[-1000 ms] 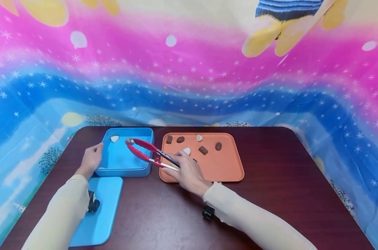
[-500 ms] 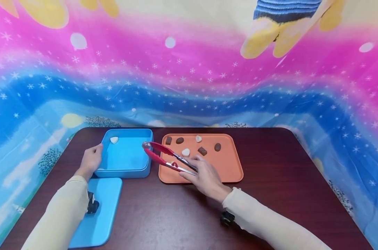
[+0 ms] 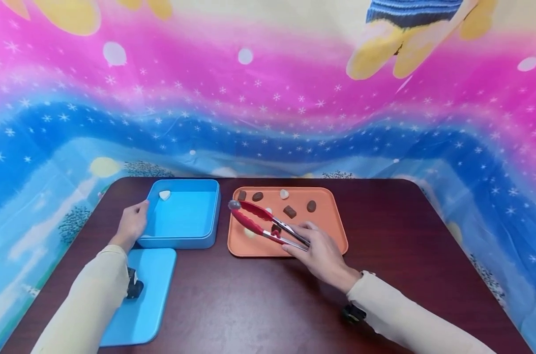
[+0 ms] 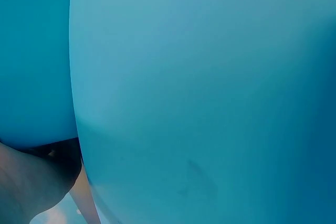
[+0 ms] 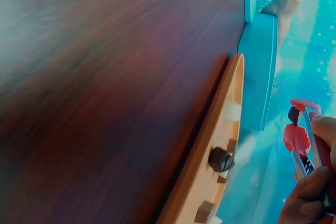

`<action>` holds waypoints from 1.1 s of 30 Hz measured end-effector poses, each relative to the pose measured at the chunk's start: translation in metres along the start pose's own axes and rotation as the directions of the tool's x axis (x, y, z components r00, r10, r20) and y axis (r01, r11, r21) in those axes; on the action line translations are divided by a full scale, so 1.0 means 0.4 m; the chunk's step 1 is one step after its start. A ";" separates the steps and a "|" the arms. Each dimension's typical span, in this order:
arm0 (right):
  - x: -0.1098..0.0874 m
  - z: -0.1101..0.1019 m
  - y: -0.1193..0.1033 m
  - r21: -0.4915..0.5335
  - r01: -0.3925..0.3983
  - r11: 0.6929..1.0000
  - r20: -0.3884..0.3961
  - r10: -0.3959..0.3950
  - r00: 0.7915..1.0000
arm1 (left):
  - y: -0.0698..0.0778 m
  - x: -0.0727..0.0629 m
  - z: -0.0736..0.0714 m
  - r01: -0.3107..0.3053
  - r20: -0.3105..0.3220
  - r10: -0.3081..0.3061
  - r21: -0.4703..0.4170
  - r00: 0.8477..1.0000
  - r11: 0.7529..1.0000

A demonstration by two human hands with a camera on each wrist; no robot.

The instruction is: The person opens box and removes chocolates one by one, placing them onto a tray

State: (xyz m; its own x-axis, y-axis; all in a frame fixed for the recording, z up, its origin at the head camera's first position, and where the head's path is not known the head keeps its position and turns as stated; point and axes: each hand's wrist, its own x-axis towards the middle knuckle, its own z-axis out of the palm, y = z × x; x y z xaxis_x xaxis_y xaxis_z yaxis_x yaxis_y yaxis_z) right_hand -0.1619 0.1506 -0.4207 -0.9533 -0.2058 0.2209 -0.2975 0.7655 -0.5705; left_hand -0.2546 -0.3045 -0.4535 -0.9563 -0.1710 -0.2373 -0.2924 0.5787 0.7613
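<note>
My left hand [image 3: 133,223] grips the left wall of a blue rectangular box [image 3: 179,243], its fingertips partly hidden behind the wall. One white heart-shaped piece [image 3: 164,195] lies inside near the back left corner. In my right hand [image 3: 323,255] is a pair of metal tongs with red ends [image 3: 246,220], held above an orange tray [image 3: 312,241]. A small dark piece [image 5: 294,115] shows between the red ends in the right wrist view. On the tray lie several chocolate-like pieces, among them a brown oval [image 3: 311,206], a brown block [image 3: 289,211] and a white piece [image 3: 284,194].
A flat blue lid [image 3: 148,300] lies in front of the box, partly under my left forearm. All stand on a dark reddish-brown table [image 3: 232,305]. Behind hangs a colourful printed cloth [image 3: 268,98].
My right hand has moved right with the tongs, their tips going from over the box to over the tray's left edge. The left hand stays on the box.
</note>
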 end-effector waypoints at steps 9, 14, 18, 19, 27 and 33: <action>-0.049 -0.025 0.059 -0.011 -0.038 0.999 -0.012 0.038 0.999 | -0.002 -0.006 -0.013 0.023 -0.013 -0.023 0.003 1.000 1.000; -0.078 -0.053 0.099 -0.047 -0.052 0.998 -0.029 0.051 0.998 | 0.001 -0.003 -0.007 0.032 -0.012 -0.032 -0.002 0.999 0.999; -0.101 -0.076 0.133 -0.062 -0.054 0.997 -0.046 0.051 0.998 | 0.000 -0.004 -0.004 0.039 -0.017 -0.039 0.002 0.999 0.999; -0.107 -0.081 0.142 -0.066 -0.054 0.996 -0.051 0.050 0.997 | -0.001 -0.003 -0.003 0.036 -0.017 -0.036 0.003 0.999 0.999; -0.147 -0.112 0.200 -0.119 -0.093 0.989 -0.061 0.086 0.994 | -0.004 0.003 0.003 0.026 -0.017 -0.026 0.000 1.000 1.000; -0.171 -0.129 0.239 -0.170 -0.121 0.978 -0.064 0.112 0.992 | -0.002 0.008 0.007 0.036 -0.013 -0.036 -0.010 0.999 0.999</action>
State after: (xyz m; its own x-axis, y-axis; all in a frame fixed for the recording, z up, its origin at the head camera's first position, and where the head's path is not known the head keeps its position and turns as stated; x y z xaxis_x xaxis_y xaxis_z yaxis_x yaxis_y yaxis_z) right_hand -0.1225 0.2694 -0.4498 -0.9753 -0.0800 0.2057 -0.1668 0.8774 -0.4498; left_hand -0.2573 -0.3032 -0.4566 -0.9452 -0.2017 -0.2568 -0.3264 0.5642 0.7584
